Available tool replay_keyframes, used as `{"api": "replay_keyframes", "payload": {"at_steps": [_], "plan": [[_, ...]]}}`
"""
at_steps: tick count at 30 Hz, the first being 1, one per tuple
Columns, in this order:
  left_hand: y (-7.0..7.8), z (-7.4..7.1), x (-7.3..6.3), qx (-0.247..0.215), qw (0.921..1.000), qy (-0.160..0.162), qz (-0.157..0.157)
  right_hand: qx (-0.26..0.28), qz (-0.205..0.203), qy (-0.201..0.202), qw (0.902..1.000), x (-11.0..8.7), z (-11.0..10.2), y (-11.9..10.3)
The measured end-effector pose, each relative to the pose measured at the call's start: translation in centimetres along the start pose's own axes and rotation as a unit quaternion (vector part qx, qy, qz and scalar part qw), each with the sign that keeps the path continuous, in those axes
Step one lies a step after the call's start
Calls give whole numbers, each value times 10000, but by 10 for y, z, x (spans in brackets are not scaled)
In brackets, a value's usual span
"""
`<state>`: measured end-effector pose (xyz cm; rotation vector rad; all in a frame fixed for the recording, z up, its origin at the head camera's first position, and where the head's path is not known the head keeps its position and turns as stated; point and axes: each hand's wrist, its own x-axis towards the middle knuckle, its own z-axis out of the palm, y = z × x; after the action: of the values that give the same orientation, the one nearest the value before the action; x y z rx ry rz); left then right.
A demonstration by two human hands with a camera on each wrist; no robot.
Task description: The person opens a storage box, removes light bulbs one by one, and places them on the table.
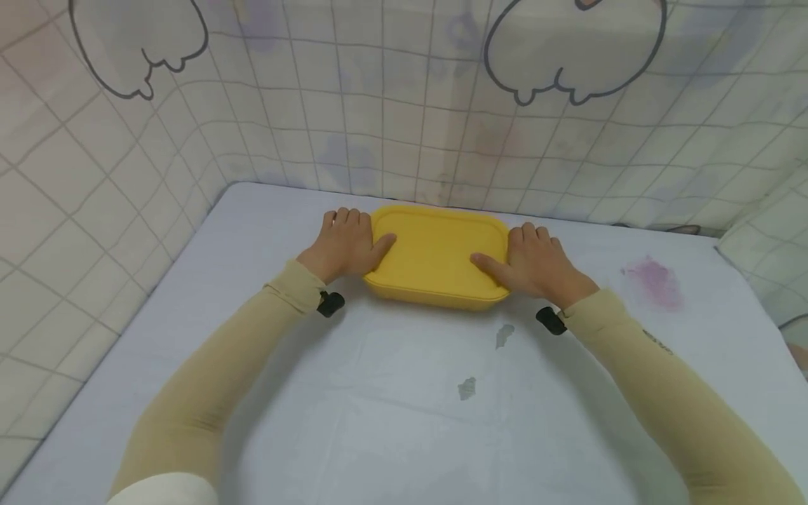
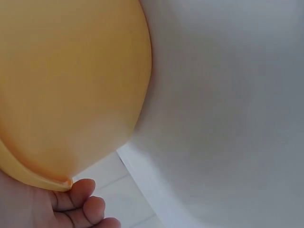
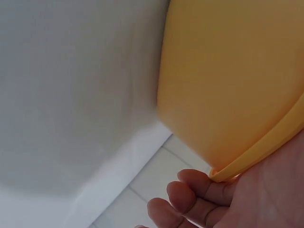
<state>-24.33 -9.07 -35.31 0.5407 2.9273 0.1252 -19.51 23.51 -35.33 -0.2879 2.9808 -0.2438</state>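
Note:
A yellow rectangular lidded container (image 1: pixel 435 252) with rounded corners sits flat on the white table near its back edge. At its left end my left hand (image 1: pixel 346 244) grips the rim, thumb over the top and fingers curled at the outer edge. My right hand (image 1: pixel 533 259) holds the right end the same way, its thumb lying on the lid. Both wrist views show the container's smooth side wall (image 2: pixel 80 85) close up, with fingertips (image 3: pixel 183 194) bent beneath the projecting rim. What is inside the container is hidden.
A white cloth (image 1: pixel 353 407) covers the table, with two grey patches (image 1: pixel 467 388) in front of the container and a pink stain (image 1: pixel 656 282) at right. Behind the table hangs a grid-patterned curtain (image 1: pixel 404 105) with cartoon outlines. Small black devices (image 1: pixel 331 304) are strapped at both wrists.

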Motion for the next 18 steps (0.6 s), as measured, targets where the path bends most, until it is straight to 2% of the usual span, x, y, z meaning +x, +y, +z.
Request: {"api": "replay_keyframes", "payload": {"at_steps": [7,18], "plan": [[2,3,-14,28,9998,-50,209,85,12,32,10000,-15,5,-2],[3,9,-35,-102,9992,258,272,48,28,104,9999,-33,10,-10]]}}
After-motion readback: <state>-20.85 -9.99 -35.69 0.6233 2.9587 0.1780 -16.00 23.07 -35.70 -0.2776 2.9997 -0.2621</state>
